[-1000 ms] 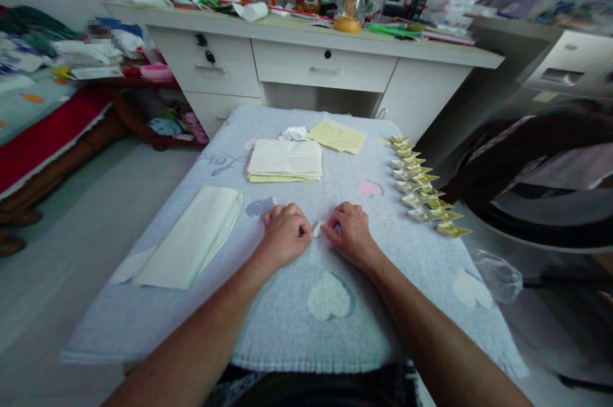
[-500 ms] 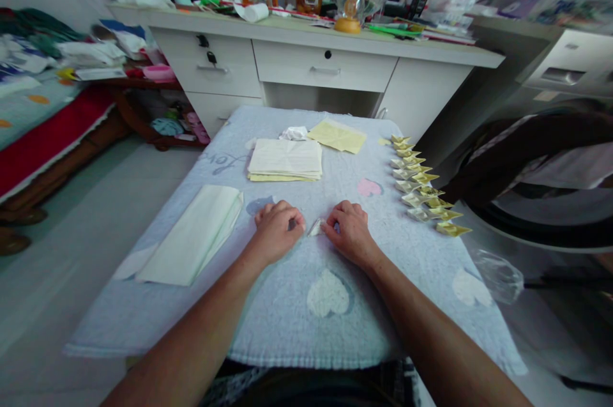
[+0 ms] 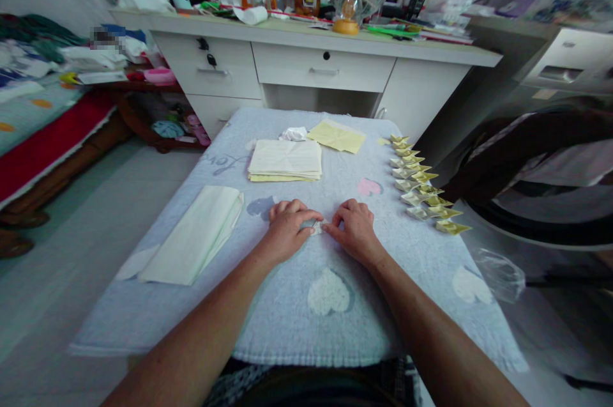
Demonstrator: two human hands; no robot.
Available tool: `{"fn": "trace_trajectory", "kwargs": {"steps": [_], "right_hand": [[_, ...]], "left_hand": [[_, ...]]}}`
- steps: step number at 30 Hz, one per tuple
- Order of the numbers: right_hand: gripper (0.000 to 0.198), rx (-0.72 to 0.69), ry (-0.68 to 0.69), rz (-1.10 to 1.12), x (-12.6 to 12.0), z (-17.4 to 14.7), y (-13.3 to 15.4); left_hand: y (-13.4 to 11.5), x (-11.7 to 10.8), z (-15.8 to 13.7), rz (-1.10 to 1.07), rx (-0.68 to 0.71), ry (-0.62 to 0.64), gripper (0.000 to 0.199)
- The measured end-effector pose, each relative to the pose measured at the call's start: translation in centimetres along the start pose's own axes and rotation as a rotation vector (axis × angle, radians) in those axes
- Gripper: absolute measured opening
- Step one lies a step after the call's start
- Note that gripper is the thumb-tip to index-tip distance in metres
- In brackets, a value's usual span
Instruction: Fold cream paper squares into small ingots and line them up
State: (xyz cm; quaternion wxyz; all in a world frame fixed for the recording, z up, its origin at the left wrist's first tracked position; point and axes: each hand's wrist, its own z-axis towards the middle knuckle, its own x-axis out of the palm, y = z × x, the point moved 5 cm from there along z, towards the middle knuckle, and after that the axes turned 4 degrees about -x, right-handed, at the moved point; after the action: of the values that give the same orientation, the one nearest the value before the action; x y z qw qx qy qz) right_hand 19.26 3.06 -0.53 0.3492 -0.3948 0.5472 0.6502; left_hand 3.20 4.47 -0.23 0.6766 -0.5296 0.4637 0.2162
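A small piece of folded white paper (image 3: 318, 229) lies on the cloth-covered table between my hands, mostly covered by fingertips. My left hand (image 3: 288, 230) reaches it from the left, its thumb and forefinger closing on the paper's edge. From the right, my right hand (image 3: 355, 230) grips the other side, with the thumb at the paper and the other fingers curled. Beyond them sits a stack of white and yellow paper sheets (image 3: 286, 160). Folded paper boats (image 3: 416, 184), white and yellow, stand in rows along the table's right side.
A long folded white paper (image 3: 194, 234) lies at left. Behind the stack are a crumpled white paper (image 3: 294, 133) and a creased yellow sheet (image 3: 338, 135). A white desk (image 3: 306, 36) loaded with objects borders the far side; a front-loading washer (image 3: 560, 87) stands right.
My left hand has moved right to the folded paper, and its forefinger now reaches over it. My right hand's fingers have shifted slightly at the paper.
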Motion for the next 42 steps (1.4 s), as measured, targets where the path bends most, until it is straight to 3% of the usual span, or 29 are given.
{"fn": "trace_trajectory", "kwargs": {"steps": [12, 19, 23, 42], "right_hand": [[0.014, 0.012, -0.023, -0.025, -0.4, -0.4, -0.5], [0.044, -0.046, -0.091, -0.127, -0.1, -0.9, 0.5], [0.046, -0.025, -0.095, -0.164, 0.1, -0.9, 0.6], [0.011, -0.074, 0.013, 0.052, -0.4, -0.7, -0.6]], "left_hand": [[0.1, 0.2, 0.0, 0.025, 0.005, 0.016, 0.032], [0.2, 0.3, 0.1, 0.034, 0.007, 0.0, 0.028], [0.2, 0.4, 0.0, 0.048, 0.011, 0.004, 0.03], [-0.1, 0.1, -0.4, 0.005, 0.048, -0.05, 0.034]]}}
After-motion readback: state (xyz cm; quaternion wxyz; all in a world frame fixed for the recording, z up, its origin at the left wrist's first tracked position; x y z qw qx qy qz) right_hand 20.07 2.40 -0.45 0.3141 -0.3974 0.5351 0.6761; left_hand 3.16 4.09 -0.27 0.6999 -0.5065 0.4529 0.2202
